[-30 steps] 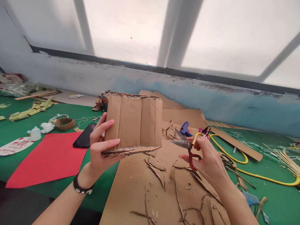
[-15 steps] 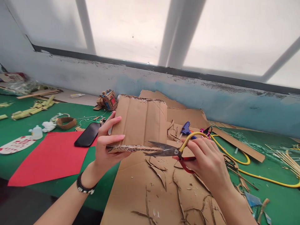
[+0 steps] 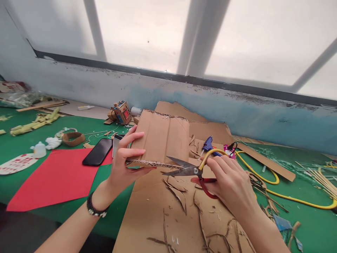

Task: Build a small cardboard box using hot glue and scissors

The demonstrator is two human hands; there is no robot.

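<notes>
My left hand [image 3: 126,158] grips a piece of cardboard [image 3: 164,138] by its left side, fingers on top and thumb beneath. The piece is held up off the table, its ragged near edge facing me. In my right hand [image 3: 229,175] is a pair of scissors [image 3: 195,171] with one yellow and one red handle. The blades are spread, one above and one below the right end of the cardboard's near edge. Below lies a large cardboard sheet [image 3: 147,214] strewn with curled cardboard scraps [image 3: 177,195].
On the green table [image 3: 116,203] lie red paper [image 3: 55,175], a black phone [image 3: 98,151], a small bottle [image 3: 39,150] and a cardboard ring [image 3: 73,138]. Behind my right hand are a blue glue gun [image 3: 208,144] and a yellow cord [image 3: 297,199]. A small cardboard model [image 3: 121,112] stands near the wall.
The cardboard in my left hand has shifted slightly right and tilted, uncovering a second phone and a white roll behind it. The scissors have moved slightly left, their blades still spread around the edge.
</notes>
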